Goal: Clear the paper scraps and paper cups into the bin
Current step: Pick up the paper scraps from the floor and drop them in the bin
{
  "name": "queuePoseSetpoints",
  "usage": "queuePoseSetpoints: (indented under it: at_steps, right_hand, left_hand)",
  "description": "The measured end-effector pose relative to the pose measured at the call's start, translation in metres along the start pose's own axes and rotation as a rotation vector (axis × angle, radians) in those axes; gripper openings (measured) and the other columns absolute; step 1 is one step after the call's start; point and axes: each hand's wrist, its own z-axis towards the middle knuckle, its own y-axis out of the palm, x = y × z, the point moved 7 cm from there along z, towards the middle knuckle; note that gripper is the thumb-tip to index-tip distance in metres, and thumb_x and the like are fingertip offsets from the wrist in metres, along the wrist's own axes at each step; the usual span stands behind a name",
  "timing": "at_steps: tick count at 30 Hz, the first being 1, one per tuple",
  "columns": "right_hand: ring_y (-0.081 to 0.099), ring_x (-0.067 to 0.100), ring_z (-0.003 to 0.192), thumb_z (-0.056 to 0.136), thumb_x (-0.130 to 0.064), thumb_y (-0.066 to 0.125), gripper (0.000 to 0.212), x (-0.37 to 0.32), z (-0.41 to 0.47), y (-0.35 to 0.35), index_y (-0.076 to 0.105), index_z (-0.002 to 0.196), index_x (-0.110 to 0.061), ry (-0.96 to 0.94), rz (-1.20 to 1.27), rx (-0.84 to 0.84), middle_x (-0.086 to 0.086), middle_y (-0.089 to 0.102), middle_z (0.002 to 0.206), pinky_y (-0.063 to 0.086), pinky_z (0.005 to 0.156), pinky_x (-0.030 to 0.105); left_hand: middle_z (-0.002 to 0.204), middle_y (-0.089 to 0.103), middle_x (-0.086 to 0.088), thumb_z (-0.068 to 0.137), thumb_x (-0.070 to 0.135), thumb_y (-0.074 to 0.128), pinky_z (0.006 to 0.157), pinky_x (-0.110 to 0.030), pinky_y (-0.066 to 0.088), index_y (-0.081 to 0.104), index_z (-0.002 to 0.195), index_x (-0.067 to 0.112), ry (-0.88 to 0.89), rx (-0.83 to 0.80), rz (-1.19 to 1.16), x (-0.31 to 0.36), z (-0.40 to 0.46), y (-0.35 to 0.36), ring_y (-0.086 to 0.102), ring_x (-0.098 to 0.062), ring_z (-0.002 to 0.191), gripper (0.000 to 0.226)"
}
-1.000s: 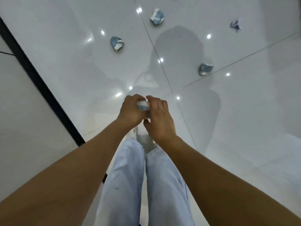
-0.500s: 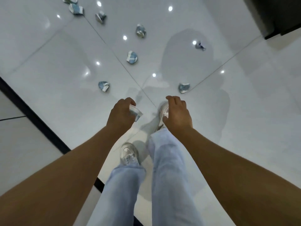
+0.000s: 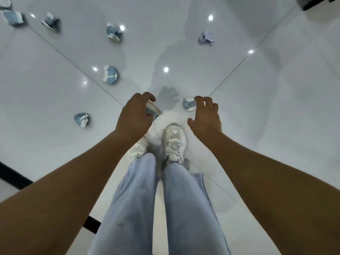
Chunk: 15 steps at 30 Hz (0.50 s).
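- Cups, crushed, lie scattered on the floor [image 3: 276, 126]; no bin in view.
- Left hand [image 3: 135, 115] grips one crushed cup [image 3: 153, 111], fingers curled round it.
- Right hand [image 3: 205, 116] holds nothing, fingers spread and loosely bent, just beside the nearest floor cup [image 3: 188, 103]; contact unclear.
- Step, as I read it: gathering, mid-reach for that cup.
- Next: bring the right hand down over it and pinch it.
- More left: one at mid-left [image 3: 82, 119], another [image 3: 110, 76], more farther off.
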Motion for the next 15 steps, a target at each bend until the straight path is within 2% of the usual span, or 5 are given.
queuePoseSetpoints:
  at_steps: [7,10,12,15]
  right_hand:
    - [0.026,0.031,0.133,0.084,-0.017,0.066,0.068,0.046,0.093,0.092,0.031,0.142,-0.02,0.091,0.045,-0.01,0.008,0.018,0.152,0.046,0.096,0.04]
    - [0.022,0.033,0.137,0.082,-0.02,0.069,0.072,0.065,0.134,0.133,0.031,0.143,-0.022,0.127,0.04,-0.008,0.009,0.015,0.154,0.043,0.1,0.041]
    - [0.022,0.033,0.135,0.083,-0.019,0.069,0.069,0.072,0.152,0.157,0.033,0.142,-0.022,0.135,0.052,-0.011,0.009,0.016,0.153,0.044,0.1,0.042]
    - [0.029,0.032,0.128,0.086,-0.01,0.061,0.057,0.077,0.166,0.177,0.04,0.138,-0.018,0.158,0.07,0.073,0.009,0.025,0.147,0.047,0.096,0.039]
  left_hand:
    - [0.109,0.056,-0.005,0.081,0.003,0.063,0.079,-0.031,0.047,0.056,0.115,0.018,0.035,-0.087,0.067,-0.035,0.078,0.078,0.052,-0.02,0.089,0.038]
    - [0.105,0.056,-0.003,0.079,0.002,0.062,0.076,-0.028,0.045,0.056,0.113,0.019,0.052,-0.109,0.071,-0.054,0.113,0.112,0.052,-0.018,0.086,0.039]
    - [0.102,0.054,-0.001,0.078,0.001,0.061,0.074,-0.027,0.042,0.057,0.112,0.019,0.065,-0.128,0.073,-0.064,0.132,0.129,0.05,-0.017,0.085,0.038]
    - [0.099,0.052,0.001,0.078,0.002,0.061,0.073,-0.024,0.039,0.058,0.111,0.018,0.095,-0.146,0.097,-0.073,0.155,0.146,0.048,-0.015,0.084,0.037]
